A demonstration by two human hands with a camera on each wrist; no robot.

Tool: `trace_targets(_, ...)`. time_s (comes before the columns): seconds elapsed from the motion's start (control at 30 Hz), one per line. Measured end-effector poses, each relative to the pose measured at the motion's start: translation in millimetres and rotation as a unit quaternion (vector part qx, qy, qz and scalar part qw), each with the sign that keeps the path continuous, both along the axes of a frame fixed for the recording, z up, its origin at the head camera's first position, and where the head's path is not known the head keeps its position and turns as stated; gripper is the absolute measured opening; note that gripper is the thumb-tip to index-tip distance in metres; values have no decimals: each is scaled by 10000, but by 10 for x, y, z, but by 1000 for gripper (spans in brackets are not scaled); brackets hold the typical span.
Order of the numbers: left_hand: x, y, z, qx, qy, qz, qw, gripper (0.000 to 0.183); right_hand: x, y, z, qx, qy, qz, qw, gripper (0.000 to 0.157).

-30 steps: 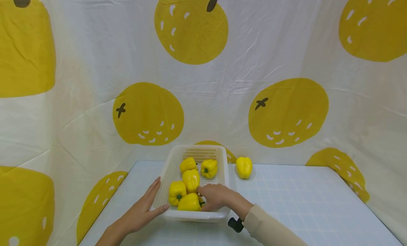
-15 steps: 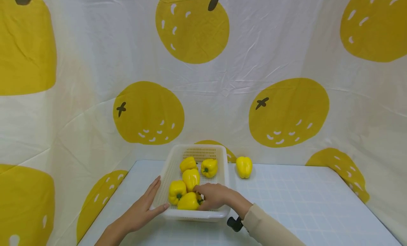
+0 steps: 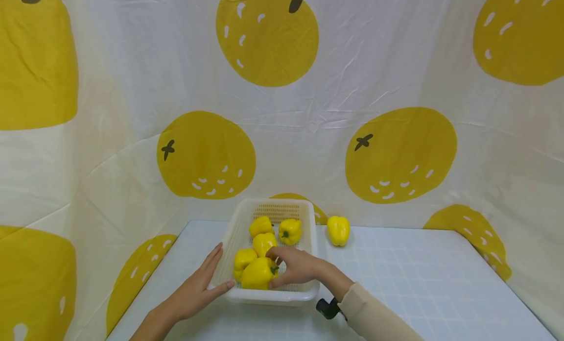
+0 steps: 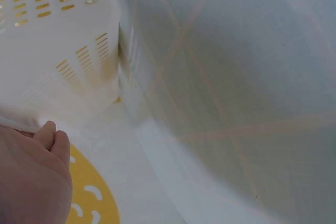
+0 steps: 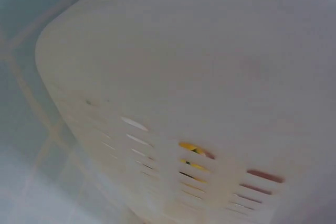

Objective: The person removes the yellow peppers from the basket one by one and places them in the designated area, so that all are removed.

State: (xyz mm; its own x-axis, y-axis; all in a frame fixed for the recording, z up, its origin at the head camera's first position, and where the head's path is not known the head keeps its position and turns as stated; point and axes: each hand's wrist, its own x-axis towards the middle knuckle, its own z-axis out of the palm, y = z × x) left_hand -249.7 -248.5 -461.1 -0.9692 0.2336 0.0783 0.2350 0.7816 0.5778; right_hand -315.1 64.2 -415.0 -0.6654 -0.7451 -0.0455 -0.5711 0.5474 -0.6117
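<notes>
A white slotted plastic basket (image 3: pixel 273 296) holds several yellow bell peppers. My right hand (image 3: pixel 299 266) reaches in over its right side, fingers and thumb around the stem end of the front bell pepper (image 3: pixel 257 274), which overlaps the bell pepper (image 3: pixel 242 258) behind it. My left hand (image 3: pixel 196 288) rests at the basket's front left, long fingers straight along the side and thumb on the rim. In the left wrist view its fingers (image 4: pixel 47 136) touch the basket's edge. The right wrist view shows only the basket's outer wall (image 5: pixel 157 66); the right hand is hidden there.
Farther back in the basket lie another bell pepper (image 3: pixel 264 242) and two more against the far end. One bell pepper (image 3: pixel 338 231) stands outside, right of the basket, on the pale checked tabletop (image 3: pixel 418 282). A fruit-printed cloth (image 3: pixel 299 155) hangs behind the table.
The front bell pepper has risen and tilted slightly leftward in my right hand, which moved up a little with it. My left hand and the basket have stayed in place.
</notes>
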Motion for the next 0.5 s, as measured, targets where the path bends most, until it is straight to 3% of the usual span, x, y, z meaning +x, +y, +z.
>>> trace_targets(0.27, -7, -4, -1, 32, 10, -10, 10000, 100, -47, 44, 5, -484, -326, -106, 9982, 65)
trace_targets(0.5, -19, -21, -16, 90, -56, -36, 9999, 100, -114, 131, 7, -1348, -818, -409, 9866, 68)
